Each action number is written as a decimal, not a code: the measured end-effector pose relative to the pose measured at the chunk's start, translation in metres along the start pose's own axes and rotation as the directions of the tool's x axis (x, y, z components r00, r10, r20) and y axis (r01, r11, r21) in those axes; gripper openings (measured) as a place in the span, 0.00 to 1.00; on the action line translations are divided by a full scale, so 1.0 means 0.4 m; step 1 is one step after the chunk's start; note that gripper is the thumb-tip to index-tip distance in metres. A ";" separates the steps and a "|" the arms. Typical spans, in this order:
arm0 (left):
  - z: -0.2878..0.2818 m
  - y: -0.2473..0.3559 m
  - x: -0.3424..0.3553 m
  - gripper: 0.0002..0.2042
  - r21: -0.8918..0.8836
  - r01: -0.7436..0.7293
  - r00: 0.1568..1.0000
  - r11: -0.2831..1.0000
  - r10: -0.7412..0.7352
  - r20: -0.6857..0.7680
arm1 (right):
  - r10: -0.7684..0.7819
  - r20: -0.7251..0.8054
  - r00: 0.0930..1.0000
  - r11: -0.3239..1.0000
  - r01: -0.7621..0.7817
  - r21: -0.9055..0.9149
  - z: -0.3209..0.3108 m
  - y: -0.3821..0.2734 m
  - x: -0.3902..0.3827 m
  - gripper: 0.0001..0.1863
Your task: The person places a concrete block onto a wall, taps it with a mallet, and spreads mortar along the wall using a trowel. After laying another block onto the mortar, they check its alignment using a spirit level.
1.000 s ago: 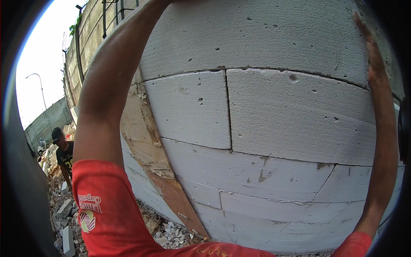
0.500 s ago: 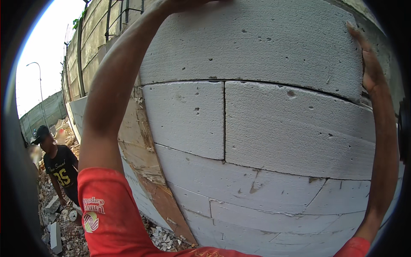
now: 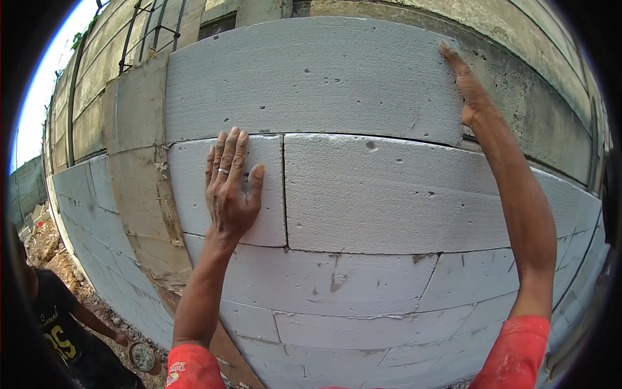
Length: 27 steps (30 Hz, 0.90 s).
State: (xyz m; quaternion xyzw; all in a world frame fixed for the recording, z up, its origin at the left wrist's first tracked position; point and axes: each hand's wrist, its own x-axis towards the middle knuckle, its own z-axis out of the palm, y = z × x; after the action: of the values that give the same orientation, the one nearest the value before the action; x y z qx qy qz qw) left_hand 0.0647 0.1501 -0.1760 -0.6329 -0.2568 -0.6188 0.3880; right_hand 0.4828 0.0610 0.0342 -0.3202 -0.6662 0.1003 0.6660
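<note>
A long, light grey aerated concrete block point(image 3: 311, 78) forms the top course of the wall. Against its right end rests my right hand point(image 3: 469, 94), fingers extended and thumb side hidden. My left hand point(image 3: 232, 191), with a ring on one finger, lies flat on the face of a shorter block point(image 3: 264, 220) in the course below. Its fingertips reach up to the joint under the top block. To the right of that shorter block, past a thin vertical gap, sits a longer block point(image 3: 389, 194). Neither hand grips anything.
A plank-like board point(image 3: 136, 139) stands upright at the wall's left end. Rebar point(image 3: 155, 35) rises behind it. An older concrete panel wall point(image 3: 531, 104) runs behind the blocks. At lower left, a person in a black shirt point(image 3: 55, 318) holds a round container point(image 3: 142, 356) near rubble.
My left hand has come down from the top block's upper edge onto the shorter block. My right hand stays at the block's end. The view has shifted, and the person at left appears nearer.
</note>
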 end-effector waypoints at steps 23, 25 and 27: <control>-0.017 -0.220 0.574 0.48 -0.040 0.293 0.949 0.955 -0.285 0.137 | 0.094 -0.008 0.996 0.960 -0.088 0.267 0.061 -0.006 -0.032 0.47; -0.022 -0.231 0.562 0.45 0.047 0.243 0.965 0.969 -0.247 0.093 | 0.086 0.000 0.996 0.946 -0.081 0.313 0.070 0.002 -0.016 0.46; -0.023 -0.232 0.563 0.45 0.036 0.255 0.962 0.966 -0.258 0.089 | 0.141 0.125 0.982 0.944 -0.171 0.283 0.062 -0.008 -0.015 0.45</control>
State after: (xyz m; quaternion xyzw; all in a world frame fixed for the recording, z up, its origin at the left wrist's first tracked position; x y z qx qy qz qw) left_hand 0.0075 0.1602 0.0608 -0.6177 -0.3618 -0.6305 0.2999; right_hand 0.4579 0.0626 0.0288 -0.2642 -0.6501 0.2667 0.6606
